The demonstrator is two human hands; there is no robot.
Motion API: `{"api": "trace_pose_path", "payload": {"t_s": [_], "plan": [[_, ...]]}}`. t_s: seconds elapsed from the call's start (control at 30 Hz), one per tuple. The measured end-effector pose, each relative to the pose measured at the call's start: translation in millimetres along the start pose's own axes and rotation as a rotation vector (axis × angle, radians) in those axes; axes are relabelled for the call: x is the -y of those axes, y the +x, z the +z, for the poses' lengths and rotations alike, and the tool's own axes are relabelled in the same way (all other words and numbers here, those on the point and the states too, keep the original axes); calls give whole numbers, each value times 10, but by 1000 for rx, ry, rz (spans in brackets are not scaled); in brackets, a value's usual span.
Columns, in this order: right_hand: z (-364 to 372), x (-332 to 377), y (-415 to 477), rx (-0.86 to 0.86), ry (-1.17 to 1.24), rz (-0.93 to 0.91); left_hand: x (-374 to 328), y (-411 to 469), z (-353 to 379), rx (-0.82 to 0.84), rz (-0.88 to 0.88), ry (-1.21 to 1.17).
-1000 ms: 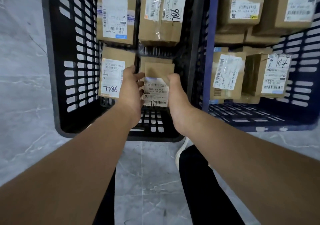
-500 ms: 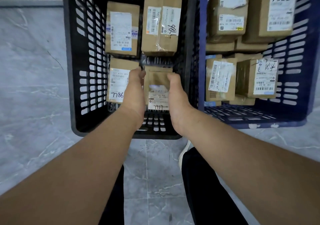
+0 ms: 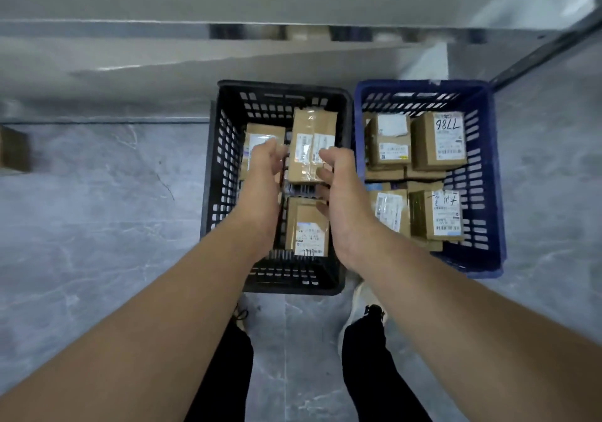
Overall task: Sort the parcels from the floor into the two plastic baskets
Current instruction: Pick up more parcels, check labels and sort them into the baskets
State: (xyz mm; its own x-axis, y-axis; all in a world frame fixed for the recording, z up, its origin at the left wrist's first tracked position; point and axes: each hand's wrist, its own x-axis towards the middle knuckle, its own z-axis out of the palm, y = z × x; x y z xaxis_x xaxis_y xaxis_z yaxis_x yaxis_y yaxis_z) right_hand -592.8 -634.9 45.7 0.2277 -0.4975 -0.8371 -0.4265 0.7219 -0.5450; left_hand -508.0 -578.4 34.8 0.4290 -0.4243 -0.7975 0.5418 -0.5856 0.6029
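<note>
Midair, hands (image 3: 264,174) within black basket (image 3: 224,161) edges

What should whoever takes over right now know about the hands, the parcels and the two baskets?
Left hand: loosely curled, holds nothing, over the black slotted plastic basket.
Right hand: the same, beside it.
Done: black basket holds at least three brown cardboard parcels; the nearest labelled parcel lies flat between the wrists. The blue slotted plastic basket holds several stacked cardboard boxes.
Left: a blurred brown box on the grey floor at far left looks like a parcel not yet sorted.
</note>
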Motion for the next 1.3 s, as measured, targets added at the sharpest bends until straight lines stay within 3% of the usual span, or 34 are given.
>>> {"api": "trace_pose_path", "payload": {"t_s": [0.47,0.73,1.3], "plan": [[251,1610,-1839,-77,-59,-320,-1776,-1625,-514,137,183,10],[555,2322,-2957,-43,-137,-549,-2639,-2704,-895,135,396,82],[906,3695,-5754,-64,17,-1025,-4319,-5247,-1460,123,894,67]]}}
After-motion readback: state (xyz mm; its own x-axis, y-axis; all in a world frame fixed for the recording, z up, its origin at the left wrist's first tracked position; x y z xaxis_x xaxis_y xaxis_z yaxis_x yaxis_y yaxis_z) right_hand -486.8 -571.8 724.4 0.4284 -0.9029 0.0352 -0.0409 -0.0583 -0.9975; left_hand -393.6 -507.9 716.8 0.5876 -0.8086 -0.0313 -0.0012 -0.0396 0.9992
